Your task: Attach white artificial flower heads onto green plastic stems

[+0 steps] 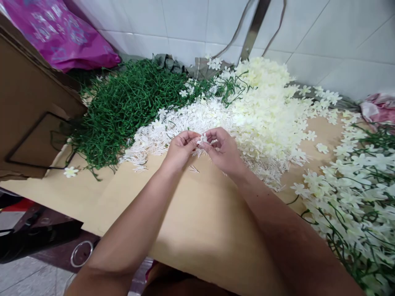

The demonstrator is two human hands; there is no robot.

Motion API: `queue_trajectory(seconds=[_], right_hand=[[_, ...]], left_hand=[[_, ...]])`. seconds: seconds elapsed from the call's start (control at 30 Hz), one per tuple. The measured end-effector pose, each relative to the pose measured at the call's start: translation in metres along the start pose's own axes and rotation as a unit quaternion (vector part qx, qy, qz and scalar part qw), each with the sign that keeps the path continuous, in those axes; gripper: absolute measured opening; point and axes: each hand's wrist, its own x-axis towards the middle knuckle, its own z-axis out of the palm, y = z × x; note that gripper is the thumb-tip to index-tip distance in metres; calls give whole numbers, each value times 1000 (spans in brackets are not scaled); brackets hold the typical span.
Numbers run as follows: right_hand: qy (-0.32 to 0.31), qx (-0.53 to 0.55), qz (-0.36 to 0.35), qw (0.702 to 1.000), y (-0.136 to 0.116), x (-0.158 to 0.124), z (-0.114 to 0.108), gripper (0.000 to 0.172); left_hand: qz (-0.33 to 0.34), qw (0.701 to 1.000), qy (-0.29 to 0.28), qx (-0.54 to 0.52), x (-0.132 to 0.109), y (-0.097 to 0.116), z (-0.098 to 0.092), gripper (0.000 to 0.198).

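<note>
My left hand and my right hand meet over the middle of the table, fingertips pinched together. Between them is a small white artificial flower, gripped by the right thumb and fingers. The left fingers are closed at the flower's edge; whether they hold a thin piece there is hidden. Just behind the hands spreads a heap of thin white stamen pieces. To the right of it rises a pile of pale yellow-white flower heads. Green plastic stems form a mound on the left.
Finished-looking flowers on green stems cover the right side. A cardboard box stands at the left, with a purple bag above it. One loose flower lies near the box. A tiled wall bounds the back of the table.
</note>
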Motion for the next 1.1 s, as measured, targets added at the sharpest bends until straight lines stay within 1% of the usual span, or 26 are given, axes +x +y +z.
queue_trajectory(seconds=[0.1, 0.17, 0.23, 0.27, 0.3, 0.33, 0.37, 0.4, 0.43, 0.47, 0.5, 0.53, 0.57, 0.6, 0.63, 0.67, 0.73, 0.8, 0.87, 0.93, 1.0, 1.07, 1.1], right_hand=[[-1, -16, -37, 999, -1, -1, 0, 7], [12, -32, -57, 998, -2, -1, -2, 6], [14, -37, -67, 997, -4, 0, -3, 8], [13, -37, -66, 997, -5, 1, -4, 8], [12, -35, -61, 997, -6, 1, -4, 9], [12, -32, -51, 998, -7, 2, -4, 9], [9, -30, -39, 999, -7, 2, -4, 9], [5, -27, -25, 999, -8, 2, -4, 9], [1, -25, -13, 1000, -8, 2, -4, 9], [-4, -25, -1, 1000, -8, 2, -3, 9], [-10, -25, 7, 1000, -8, 2, -3, 9], [-17, -26, 13, 999, -7, 2, -2, 9], [-23, -26, 15, 999, -7, 1, -2, 9], [-29, -25, 16, 999, -6, 1, -2, 9], [-34, -23, 16, 999, -6, 1, -1, 9], [-36, -21, 17, 999, -5, 1, -1, 9], [-37, -13, 24, 999, -5, 2, -1, 9], [-38, 0, 35, 999, -5, 2, -1, 9], [-38, 17, 42, 998, -6, 3, -1, 10], [-40, 37, 44, 998, -8, 3, -3, 12], [-38, 62, 47, 996, -9, 5, -7, 17], [-25, 87, 53, 994, -10, 8, -14, 23], [-12, 102, 56, 993, -10, 9, -18, 27]], left_hand=[[-33, 999, -11, -11, -4, 1, 2, 32], [-43, 999, -27, 13, -5, 4, 2, 30], [-26, 994, -33, 99, -3, 13, -3, 21], [-3, 985, -25, 170, -1, 20, -9, 16], [30, 966, -1, 257, 2, 28, -15, 10], [72, 929, 37, 362, 6, 35, -23, 5], [109, 872, 85, 469, 10, 43, -32, 7], [117, 812, 127, 558, 15, 49, -40, 11], [98, 762, 152, 622, 20, 54, -48, 15], [64, 730, 165, 661, 25, 57, -54, 20], [29, 712, 163, 682, 29, 57, -58, 23], [1, 702, 147, 697, 34, 56, -61, 25], [-11, 697, 135, 704, 37, 53, -62, 24], [-14, 697, 126, 706, 40, 50, -62, 21], [-11, 703, 122, 700, 43, 46, -61, 18], [-1, 716, 123, 687, 45, 43, -61, 14], [33, 763, 130, 632, 50, 41, -58, 9], [87, 822, 136, 546, 55, 44, -55, 5], [138, 874, 136, 445, 61, 53, -47, 2], [170, 912, 140, 347, 65, 65, -37, 8], [193, 929, 137, 284, 65, 78, -24, 8], [197, 935, 129, 264, 58, 86, -14, 8], [191, 939, 120, 261, 51, 86, -10, 13]])
